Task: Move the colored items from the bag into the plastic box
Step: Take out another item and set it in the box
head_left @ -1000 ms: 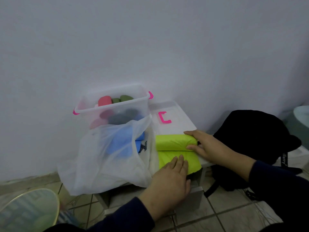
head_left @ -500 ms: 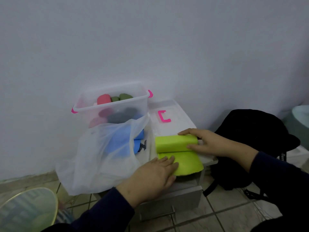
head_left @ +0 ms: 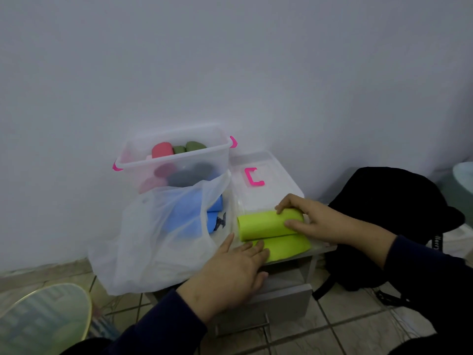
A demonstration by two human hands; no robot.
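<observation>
Against a plain pale wall (head_left: 230,60), low in the middle of the frame, stands a small white cabinet (head_left: 281,298) on a tiled floor (head_left: 345,326), with a drawer front and bar handle facing the camera. On its top, toward the left, sits one clear plastic box (head_left: 176,160) with pink clips at its ends; its clear lid (head_left: 266,183), carrying a pink handle, lies flat just right of it.

One translucent white bag (head_left: 158,242) slumps in front of the box, covering the box's lower wall. Blue items (head_left: 194,213) show through the plastic, but their number cannot be told. Inside the box lie one red roll (head_left: 161,149), two green ones (head_left: 189,147) and some darker and pinkish shapes blurred by the wall, too vague to count.

One lime-green item (head_left: 268,233), half rolled, lies on the cabinet top at centre, right of the bag. The right hand (head_left: 317,221) curls its fingers round the rolled part's right end, gripping it. The left hand (head_left: 230,272) lies flat with straight fingers, its fingertips pressing the unrolled flap.

One black backpack (head_left: 389,226) stands at the right, partly behind a dark sleeve. A round glassy object (head_left: 43,319) is cut off at the lower left, and a pale object (head_left: 464,172) at the right edge.
</observation>
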